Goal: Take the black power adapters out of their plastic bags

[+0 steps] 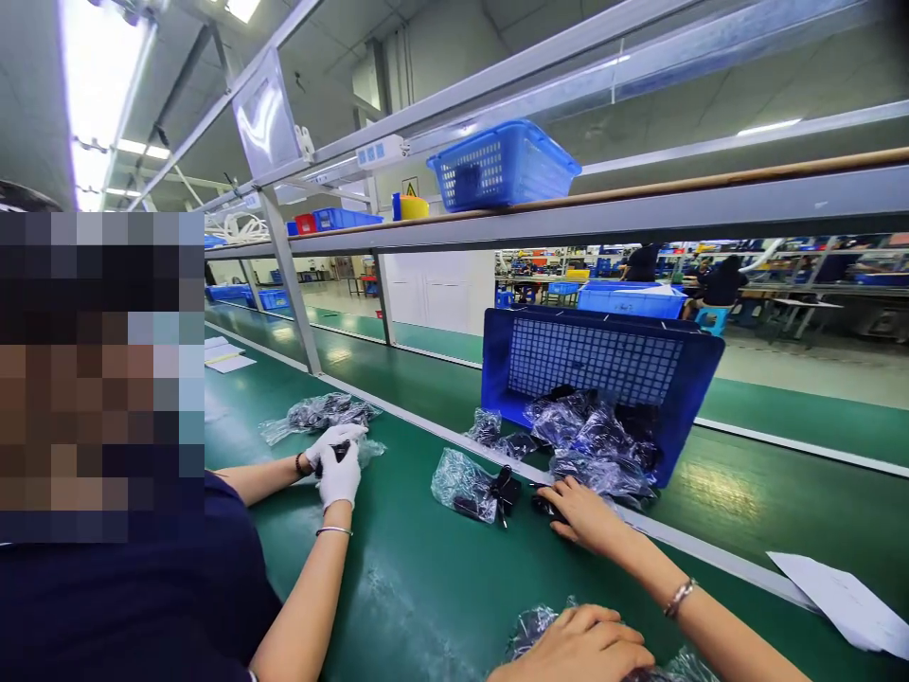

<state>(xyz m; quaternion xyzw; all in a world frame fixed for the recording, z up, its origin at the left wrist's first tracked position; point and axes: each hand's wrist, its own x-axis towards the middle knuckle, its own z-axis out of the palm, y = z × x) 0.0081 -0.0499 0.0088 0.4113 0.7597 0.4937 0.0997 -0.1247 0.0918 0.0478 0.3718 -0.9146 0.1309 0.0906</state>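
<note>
My right hand [583, 516] reaches forward onto the green table, its fingers curled over a small black part [543, 505] just in front of the tipped blue basket [600, 355]. Clear plastic bags of black parts [597, 440] spill from that basket. Another bagged black part [474, 491] lies just left of my right hand. At the bottom edge my left hand [579, 649] is closed on a crinkled clear bag [529, 627] with dark contents.
A co-worker at the left in white gloves [339, 464] holds a small black part, with more bags [323, 414] behind. White paper [842, 597] lies at right. A metal rail [717, 559] runs across the table. Blue baskets [501, 166] sit on the overhead shelf.
</note>
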